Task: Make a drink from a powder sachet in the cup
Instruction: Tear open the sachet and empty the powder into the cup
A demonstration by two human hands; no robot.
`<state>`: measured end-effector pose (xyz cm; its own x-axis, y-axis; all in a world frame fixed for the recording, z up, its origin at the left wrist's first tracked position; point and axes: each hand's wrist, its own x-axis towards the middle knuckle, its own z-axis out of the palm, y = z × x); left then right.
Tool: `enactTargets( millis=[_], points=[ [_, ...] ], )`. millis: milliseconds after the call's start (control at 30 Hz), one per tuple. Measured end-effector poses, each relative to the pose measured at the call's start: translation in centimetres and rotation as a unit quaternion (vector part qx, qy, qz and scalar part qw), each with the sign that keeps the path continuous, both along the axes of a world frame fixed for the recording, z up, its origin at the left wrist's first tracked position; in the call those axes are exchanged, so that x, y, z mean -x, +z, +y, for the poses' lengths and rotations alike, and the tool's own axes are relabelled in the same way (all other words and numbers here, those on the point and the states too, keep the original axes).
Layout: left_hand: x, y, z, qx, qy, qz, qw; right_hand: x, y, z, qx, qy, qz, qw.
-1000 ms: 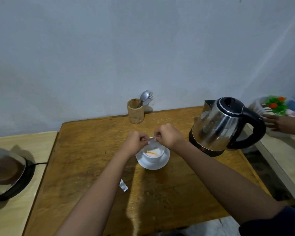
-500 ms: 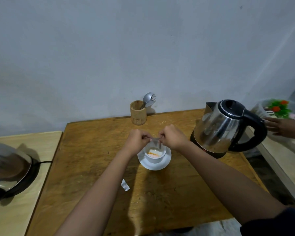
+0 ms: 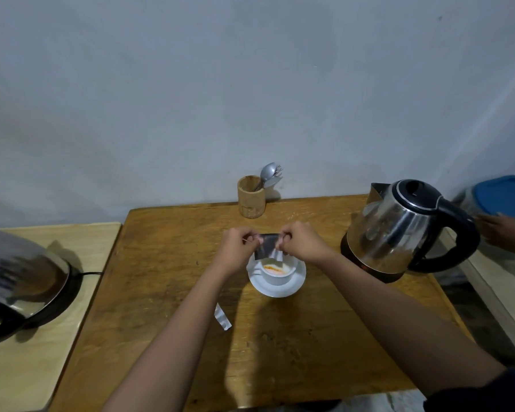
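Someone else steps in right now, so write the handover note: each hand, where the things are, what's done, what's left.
Left hand and right hand: both pinch the top corners of the sachet, held over the cup.
Cup stands on its saucer mid-table; pale powder with an orange streak is in it.
A torn-off strip lies on the table near the left forearm.
Kettle sits right of the cup; spoons stand in the wooden holder by the wall.
Done: sachet opened, powder in the cup.
Left: probably finish emptying the sachet, add water, stir.
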<state>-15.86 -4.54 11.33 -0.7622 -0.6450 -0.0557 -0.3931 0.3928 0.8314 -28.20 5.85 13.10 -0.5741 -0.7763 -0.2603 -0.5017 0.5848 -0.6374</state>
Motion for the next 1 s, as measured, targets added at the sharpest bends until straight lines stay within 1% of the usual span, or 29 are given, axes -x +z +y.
enactTargets(
  millis=[167,300,400,533,600,667,800,1000],
  points=[
    [-4.0,-1.3,-1.1,-0.095,0.093,0.045,0.990,-3.1,-0.7,-1.9,0.051,-0.013,-0.088,0.995],
    [-8.3,-3.5,-1.5,-0.106,0.146,0.029,0.983,-7.0,-3.5,-3.3,0.036,0.025,-0.108,0.993],
    [-11.2,-6.0,-0.8,-0.109,0.177,-0.001,0.978,-9.7,-6.1,-3.9,0.000,0.043,-0.091,0.995],
    [-13.5,-8.8,0.9,-0.143,0.188,-0.041,0.971,-12.1,-9.2,-3.7,-0.044,0.083,-0.071,0.993],
    [-14.0,-9.7,1.7,-0.152,0.194,-0.060,0.967,-12.5,-10.2,-3.1,-0.048,0.089,-0.062,0.993],
    [-14.2,-10.4,2.4,-0.138,0.196,-0.085,0.967,-12.8,-10.7,-2.4,-0.046,0.100,-0.050,0.993],
    [-14.2,-11.1,3.3,-0.081,0.188,-0.121,0.971,-13.3,-11.0,-1.7,-0.028,0.118,-0.015,0.992],
    [-13.9,-11.0,4.3,-0.001,0.157,-0.158,0.975,-13.6,-10.8,-1.2,-0.041,0.135,0.031,0.990]
  ],
)
